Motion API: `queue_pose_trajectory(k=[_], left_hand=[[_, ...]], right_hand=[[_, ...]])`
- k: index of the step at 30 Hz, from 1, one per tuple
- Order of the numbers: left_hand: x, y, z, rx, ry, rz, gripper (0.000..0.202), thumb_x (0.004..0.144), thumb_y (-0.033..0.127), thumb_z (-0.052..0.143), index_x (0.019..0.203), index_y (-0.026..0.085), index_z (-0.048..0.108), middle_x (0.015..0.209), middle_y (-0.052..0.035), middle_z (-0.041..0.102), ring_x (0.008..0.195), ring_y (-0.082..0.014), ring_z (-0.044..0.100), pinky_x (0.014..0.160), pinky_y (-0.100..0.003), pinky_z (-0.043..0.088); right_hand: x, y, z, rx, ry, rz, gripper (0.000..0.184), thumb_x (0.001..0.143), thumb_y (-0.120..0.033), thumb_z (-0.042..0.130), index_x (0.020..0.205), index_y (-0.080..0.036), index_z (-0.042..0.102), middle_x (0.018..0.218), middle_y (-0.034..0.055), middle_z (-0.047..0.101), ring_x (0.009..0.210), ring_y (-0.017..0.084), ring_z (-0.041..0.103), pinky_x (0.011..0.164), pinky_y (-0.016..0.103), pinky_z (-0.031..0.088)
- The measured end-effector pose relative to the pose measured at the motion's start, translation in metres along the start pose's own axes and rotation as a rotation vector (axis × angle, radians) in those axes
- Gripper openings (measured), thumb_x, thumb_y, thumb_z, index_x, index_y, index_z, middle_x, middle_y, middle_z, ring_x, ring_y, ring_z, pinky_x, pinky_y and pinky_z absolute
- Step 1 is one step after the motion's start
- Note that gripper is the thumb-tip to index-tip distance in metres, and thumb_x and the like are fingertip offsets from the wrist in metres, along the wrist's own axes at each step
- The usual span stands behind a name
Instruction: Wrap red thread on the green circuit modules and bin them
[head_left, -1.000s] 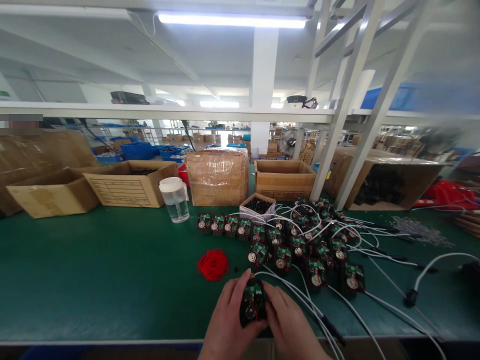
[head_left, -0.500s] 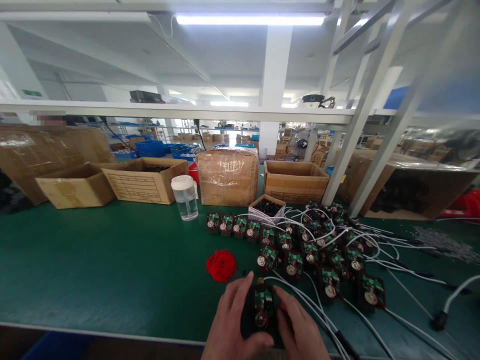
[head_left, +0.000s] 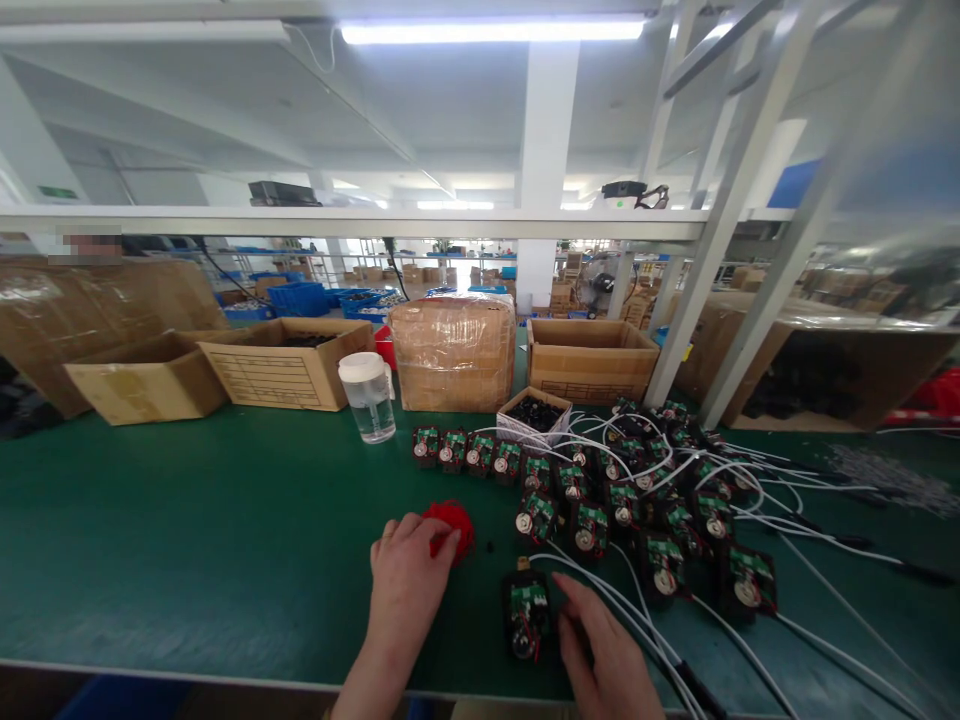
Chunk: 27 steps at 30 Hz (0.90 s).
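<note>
My left hand point(head_left: 411, 570) reaches over a small bundle of red wire or cord point(head_left: 459, 520) lying on the green bench. Its thumb and fingers are closed on the near left side of the bundle, and the fingertips are partly hidden. My right hand point(head_left: 602, 645) rests at the right of a black housing point(head_left: 527, 615), with thumb and index finger apart and nothing held. Inside that housing a green circuit board, red wires and a round part show, and a brass-coloured fitting sticks out at its far end. A tiny black piece point(head_left: 490, 547) lies beside the red bundle.
Several similar black units point(head_left: 589, 528) with white cables point(head_left: 600, 575) cover the right side of the bench. Behind stand a small box of black parts point(head_left: 534, 425), a clear water jug point(head_left: 369, 400) and cardboard boxes point(head_left: 454, 350). Metal posts point(head_left: 739, 270) rise at the right.
My left hand has left the black housing and moved left and away to the red bundle. The right hand has loosened slightly and stays beside the housing, which lies on the bench.
</note>
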<state>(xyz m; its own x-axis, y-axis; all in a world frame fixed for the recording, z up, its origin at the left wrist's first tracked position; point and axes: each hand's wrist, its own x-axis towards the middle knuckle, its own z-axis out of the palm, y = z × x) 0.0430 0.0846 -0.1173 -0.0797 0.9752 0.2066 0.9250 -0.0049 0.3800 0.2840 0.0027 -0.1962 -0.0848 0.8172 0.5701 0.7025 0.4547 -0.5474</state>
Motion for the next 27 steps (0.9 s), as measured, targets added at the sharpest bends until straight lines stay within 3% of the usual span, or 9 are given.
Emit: queue_pose_trajectory(k=[4,12,17,23,27], left_hand=[[0.011,-0.01,-0.004,0.002,0.011,-0.032,0.029,0.094,0.033,0.048,0.104,0.024,0.074,0.104,-0.0085,0.071,0.101,-0.0292,0.061,0.085,-0.041,0.045],[0.04,-0.019,0.002,0.022,-0.08,0.01,0.02,0.087,0.029,0.058,0.095,0.03,0.076,0.1,-0.0058,0.07,0.103,-0.0291,0.06,0.089,-0.045,0.043],[0.041,-0.014,0.001,0.015,-0.115,0.031,0.019,0.087,0.025,0.056,0.089,0.028,0.075,0.097,-0.0053,0.07,0.104,-0.0277,0.06,0.094,-0.046,0.042],[0.037,-0.012,-0.016,0.002,-0.123,-0.001,0.03,0.094,0.027,0.041,0.093,0.023,0.071,0.102,-0.009,0.069,0.104,-0.0283,0.061,0.091,-0.047,0.044],[0.039,-0.015,-0.023,0.015,-0.157,-0.013,0.028,0.091,0.026,0.045,0.092,0.024,0.073,0.103,-0.0094,0.07,0.104,-0.0294,0.061,0.088,-0.048,0.045]], right_hand=[[0.001,-0.002,-0.001,-0.019,-0.033,0.005,0.038,0.094,-0.015,0.046,0.13,-0.019,0.056,0.117,0.0101,0.073,0.103,0.02,0.072,0.088,0.026,0.061],[-0.003,0.0,0.007,-0.04,-0.047,0.016,0.039,0.094,-0.016,0.043,0.13,-0.019,0.056,0.117,0.0106,0.072,0.104,0.023,0.071,0.089,0.034,0.061],[-0.003,-0.001,0.006,-0.016,-0.081,0.062,0.038,0.093,-0.016,0.043,0.127,-0.02,0.059,0.116,0.0107,0.073,0.104,0.024,0.071,0.09,0.034,0.061],[-0.001,-0.005,0.004,0.012,-0.083,0.081,0.039,0.092,-0.015,0.043,0.127,-0.019,0.059,0.115,0.0118,0.072,0.105,0.025,0.07,0.09,0.036,0.06],[-0.001,-0.006,0.003,0.024,-0.072,0.082,0.039,0.092,-0.014,0.043,0.127,-0.02,0.06,0.113,0.0106,0.072,0.1,0.023,0.071,0.089,0.034,0.061]])
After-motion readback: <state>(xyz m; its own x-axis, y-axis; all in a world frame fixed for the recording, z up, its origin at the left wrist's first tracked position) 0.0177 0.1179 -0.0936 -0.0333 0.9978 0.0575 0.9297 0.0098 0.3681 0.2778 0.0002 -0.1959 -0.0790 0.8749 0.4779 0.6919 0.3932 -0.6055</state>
